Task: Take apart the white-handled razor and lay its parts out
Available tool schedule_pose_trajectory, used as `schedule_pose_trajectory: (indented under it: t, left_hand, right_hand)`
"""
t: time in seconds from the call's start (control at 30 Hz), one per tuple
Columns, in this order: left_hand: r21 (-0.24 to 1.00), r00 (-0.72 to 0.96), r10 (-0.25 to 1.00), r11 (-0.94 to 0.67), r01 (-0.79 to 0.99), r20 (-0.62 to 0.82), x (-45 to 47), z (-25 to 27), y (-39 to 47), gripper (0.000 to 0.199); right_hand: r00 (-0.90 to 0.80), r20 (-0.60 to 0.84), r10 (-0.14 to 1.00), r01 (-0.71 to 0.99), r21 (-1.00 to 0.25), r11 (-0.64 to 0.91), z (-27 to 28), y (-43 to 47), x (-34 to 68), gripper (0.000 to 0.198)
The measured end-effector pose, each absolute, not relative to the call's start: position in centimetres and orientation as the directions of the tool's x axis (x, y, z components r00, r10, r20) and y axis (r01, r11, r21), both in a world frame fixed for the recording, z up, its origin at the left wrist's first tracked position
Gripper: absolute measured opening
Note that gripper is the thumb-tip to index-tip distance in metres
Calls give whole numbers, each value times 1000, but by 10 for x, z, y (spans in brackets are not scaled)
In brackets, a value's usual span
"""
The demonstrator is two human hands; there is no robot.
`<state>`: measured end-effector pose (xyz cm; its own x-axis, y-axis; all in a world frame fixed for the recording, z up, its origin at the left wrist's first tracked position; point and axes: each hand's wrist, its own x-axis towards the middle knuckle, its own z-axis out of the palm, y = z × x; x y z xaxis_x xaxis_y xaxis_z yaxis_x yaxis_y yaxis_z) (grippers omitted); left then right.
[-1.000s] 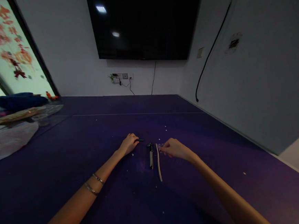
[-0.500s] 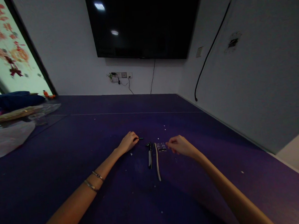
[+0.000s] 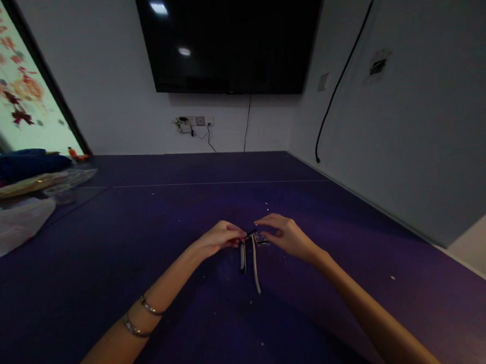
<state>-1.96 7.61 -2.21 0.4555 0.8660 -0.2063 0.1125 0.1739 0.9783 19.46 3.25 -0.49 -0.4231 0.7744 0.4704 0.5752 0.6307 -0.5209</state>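
Purple surface point(image 3: 174, 327), dim light, two hands meeting near the middle. Left hand point(image 3: 219, 239) comes in from the lower left, thumb and fingers pinched on a thin dark piece point(image 3: 251, 233). The piece points right, above the upper end of a pale strip point(image 3: 256, 268); whether it touches the strip, I cannot tell. Right hand point(image 3: 289, 237) holds its thumb and fingers apart, just right of the dark piece's tip, with nothing visible in its grasp. Under that spread lies a small clear packet point(image 3: 262, 240), partly screened by the thumb, its contents too small to read.

Below the left fingertips, a slim black-and-grey tool point(image 3: 243, 258) lies lengthwise (its upper end is covered by the hand). The pale strip runs roughly parallel, just to its right, slightly curved. White specks dot the surface around. Two bracelets point(image 3: 135, 328) circle the left forearm.

Far left: dark blue cloth point(image 3: 26, 163) heaped behind a whitish plastic sheet point(image 3: 17, 225). Ahead, a large dark screen point(image 3: 232, 42) on the wall, sockets beneath; a thick black cable point(image 3: 343, 73) hangs to its right.
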Motion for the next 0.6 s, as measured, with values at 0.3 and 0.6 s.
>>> schedule_pose_trajectory:
  t: [0.3, 0.6]
  left_hand:
    - [927, 566, 756, 373, 42, -330, -18, -16, 65, 7]
    - [946, 599, 742, 309, 95, -303, -19, -18, 63, 14]
  right_hand:
    - [-492, 479, 727, 559, -467, 686, -5, 28, 190, 22]
    - [-531, 450, 718, 521, -495, 695, -5, 31, 194, 20]
